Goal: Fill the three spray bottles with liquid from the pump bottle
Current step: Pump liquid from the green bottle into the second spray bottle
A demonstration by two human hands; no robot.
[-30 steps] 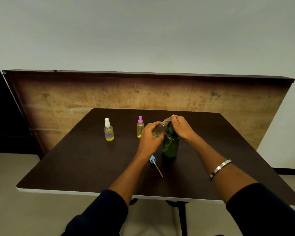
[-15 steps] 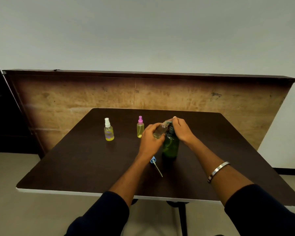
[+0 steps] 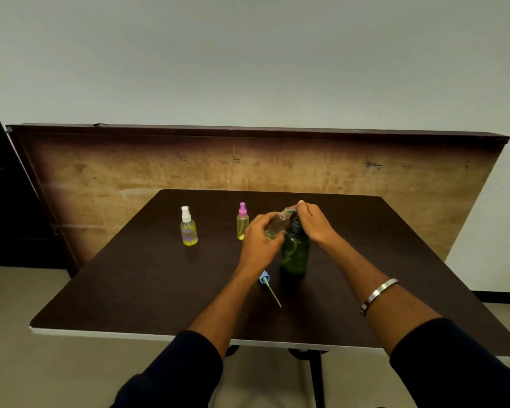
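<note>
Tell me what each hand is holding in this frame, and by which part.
The left hand grips the uncapped spray bottle around its body, tilted toward the pump spout. The right hand rests on the pump head of the green pump bottle.

The left hand [image 3: 259,240] gripped a tilted clear spray bottle [image 3: 277,225] at the pump bottle [image 3: 295,254] spout, which the right hand [image 3: 314,222] pressed; a blue sprayer cap [image 3: 265,278] lay at its seven o'clock on the worktop [image 3: 147,290].
</note>
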